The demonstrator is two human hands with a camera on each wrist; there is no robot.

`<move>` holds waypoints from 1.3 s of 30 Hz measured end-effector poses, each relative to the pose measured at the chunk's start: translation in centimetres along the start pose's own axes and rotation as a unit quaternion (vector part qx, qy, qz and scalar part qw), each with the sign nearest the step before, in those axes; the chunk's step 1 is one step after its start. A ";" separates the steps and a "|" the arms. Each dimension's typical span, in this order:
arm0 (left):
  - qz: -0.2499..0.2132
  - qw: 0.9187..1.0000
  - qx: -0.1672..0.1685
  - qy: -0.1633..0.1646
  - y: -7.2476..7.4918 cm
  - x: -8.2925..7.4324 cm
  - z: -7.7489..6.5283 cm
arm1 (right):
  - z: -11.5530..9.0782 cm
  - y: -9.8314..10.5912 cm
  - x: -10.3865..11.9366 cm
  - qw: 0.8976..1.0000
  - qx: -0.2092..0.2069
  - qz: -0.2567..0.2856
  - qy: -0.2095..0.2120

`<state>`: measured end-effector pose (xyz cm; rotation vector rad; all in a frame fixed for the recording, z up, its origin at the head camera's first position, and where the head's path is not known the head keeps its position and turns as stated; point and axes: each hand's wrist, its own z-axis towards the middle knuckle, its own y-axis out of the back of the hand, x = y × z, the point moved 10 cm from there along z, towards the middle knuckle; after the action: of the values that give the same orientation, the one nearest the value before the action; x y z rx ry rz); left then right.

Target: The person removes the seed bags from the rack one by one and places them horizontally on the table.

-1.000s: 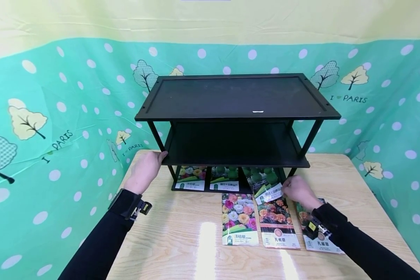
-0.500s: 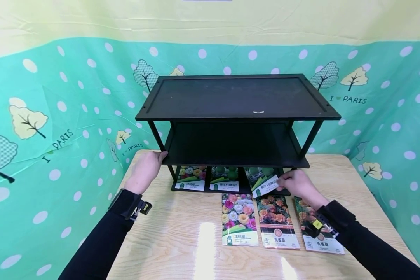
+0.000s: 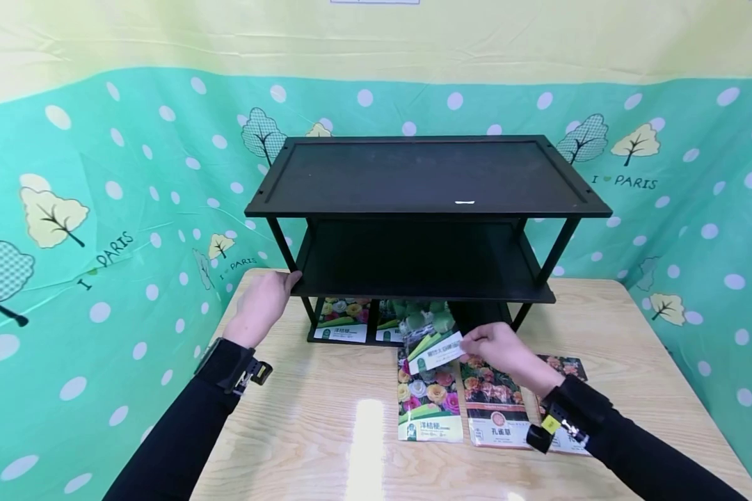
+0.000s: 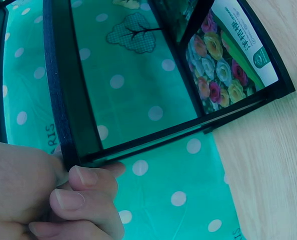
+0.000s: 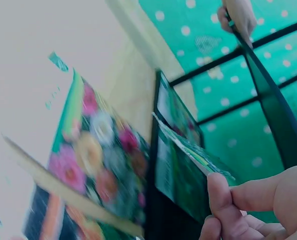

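Observation:
My left hand (image 3: 259, 306) grips the front left corner of the middle tier of a black three-tier shelf (image 3: 426, 261), thumb on top and fingers curled below. In my right hand (image 3: 501, 351), thumb and fingers pinch the white end of a green seed packet (image 3: 435, 353). This packet is tilted before the bottom tier, overlapping a second green packet (image 3: 388, 333) there and the top of a rose-pictured flower packet (image 3: 428, 410) on the table. Another flower packet (image 3: 341, 324) lies at the left of the bottom tier, seen also in the left wrist view.
Two orange-flower packets lie right of the rose one: a nearer packet (image 3: 497, 417) and a farther one (image 3: 566, 365) partly under my right wrist. Shelf posts (image 3: 557, 247) stand at both ends. A dotted green cloth (image 3: 131, 313) surrounds the wooden table (image 3: 300, 417).
My right hand has carried the green packet leftward and forward, away from the right end of the bottom tier, which now shows bare black. My left hand stays on the shelf.

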<state>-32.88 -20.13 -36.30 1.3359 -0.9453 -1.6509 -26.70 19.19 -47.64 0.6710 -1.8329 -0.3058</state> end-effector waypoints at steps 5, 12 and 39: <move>-0.004 1.000 -0.003 0.002 0.0 0.1 0.0 | -0.5 -3.2 -0.1 0.998 0.041 0.035 -0.010; 0.007 0.999 -0.015 -0.028 0.2 -0.4 -0.1 | -2.0 -8.3 -0.5 0.976 0.159 0.144 -0.029; -0.011 1.000 0.001 -0.017 -0.2 -0.1 0.2 | -4.3 -17.8 -1.7 0.892 0.303 0.304 -0.143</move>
<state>-33.04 -19.95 -36.36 1.3268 -0.9564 -1.6942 -17.04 6.31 -56.55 0.4328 -2.3354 0.6432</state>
